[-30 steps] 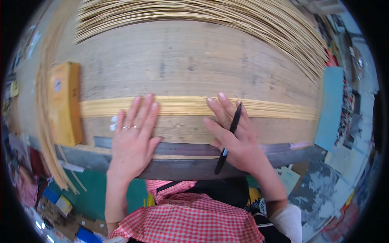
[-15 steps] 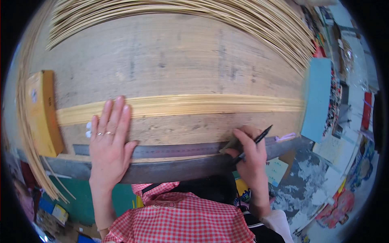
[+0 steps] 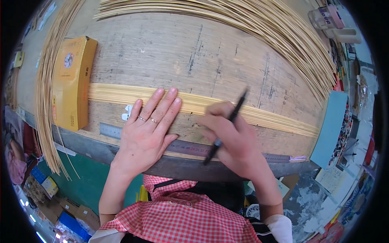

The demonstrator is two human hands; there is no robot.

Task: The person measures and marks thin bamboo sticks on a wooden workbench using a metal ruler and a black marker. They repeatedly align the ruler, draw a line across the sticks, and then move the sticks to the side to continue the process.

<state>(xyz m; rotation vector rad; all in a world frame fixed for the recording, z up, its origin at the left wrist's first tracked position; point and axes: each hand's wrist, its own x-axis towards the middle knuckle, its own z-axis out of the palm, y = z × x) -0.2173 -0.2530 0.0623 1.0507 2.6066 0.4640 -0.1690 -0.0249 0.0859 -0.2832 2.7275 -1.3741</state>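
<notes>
A row of thin, pale yellow strips (image 3: pixel 279 119), perhaps split bamboo, lies side by side across the wooden table. My left hand (image 3: pixel 144 133) rests flat on the row, fingers stretched over it and palm toward the near edge. To its right, my right hand (image 3: pixel 237 139) is closed around a black marker pen (image 3: pixel 240 106), which slants across the fingers. Motion blurs the right fingertips, just on the near side of the strips; whether they touch them I cannot tell. A metal ruler (image 3: pixel 190 148) lies along the near edge, partly covered by both hands.
A yellow box (image 3: pixel 73 87) stands at the strips' left end and a light blue block (image 3: pixel 330 125) at the right end. Long thin sticks lie in a far bundle (image 3: pixel 251 28) and a left bundle (image 3: pixel 45 97), the latter overhanging the near edge. A white bit (image 3: pixel 126 113) sits by my left hand.
My left hand has slid rightward along the strips. My right hand has moved up from the ruler toward the strips with the pen; the small dull piece at its fingertips no longer shows. The view has shifted.
</notes>
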